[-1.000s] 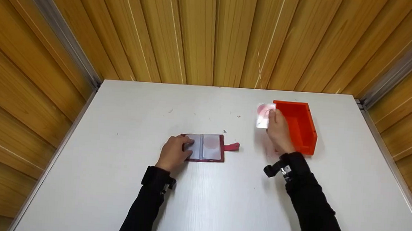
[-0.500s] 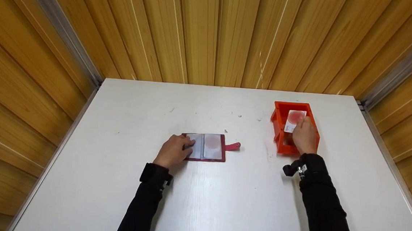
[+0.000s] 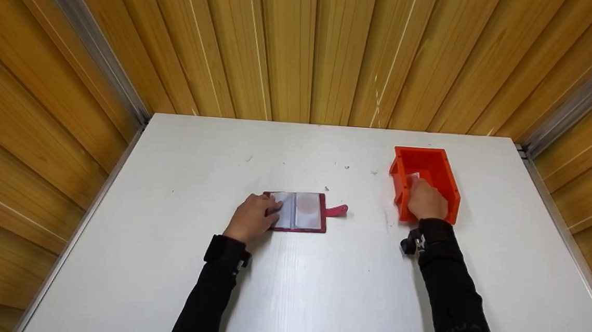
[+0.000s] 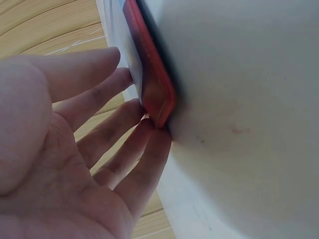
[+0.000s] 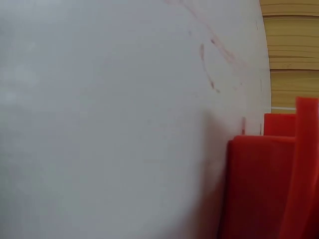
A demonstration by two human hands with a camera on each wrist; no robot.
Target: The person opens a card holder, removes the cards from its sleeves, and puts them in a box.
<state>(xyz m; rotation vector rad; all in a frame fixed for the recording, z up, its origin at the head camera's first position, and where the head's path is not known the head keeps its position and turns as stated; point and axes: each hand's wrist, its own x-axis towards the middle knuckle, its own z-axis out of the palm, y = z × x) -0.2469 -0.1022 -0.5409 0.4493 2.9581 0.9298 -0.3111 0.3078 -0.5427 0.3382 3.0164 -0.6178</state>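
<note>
Step in hand, probably: deposit of card (image 3: 415, 175), pinched in right hand (image 3: 428, 200), inside red bin (image 3: 424, 158); left hand (image 3: 251, 217) relaxed, fingers apart, touching unfolded card holder (image 3: 308, 211); next, presumably, release card and lift clear

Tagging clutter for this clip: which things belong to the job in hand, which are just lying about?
Likely the job:
holder, touched by left hand
card, mostly hidden at right hand
bin, right hand inside it

Just lying about:
specks on table; loose or stains, can't tell
pink smears beside bin
</note>
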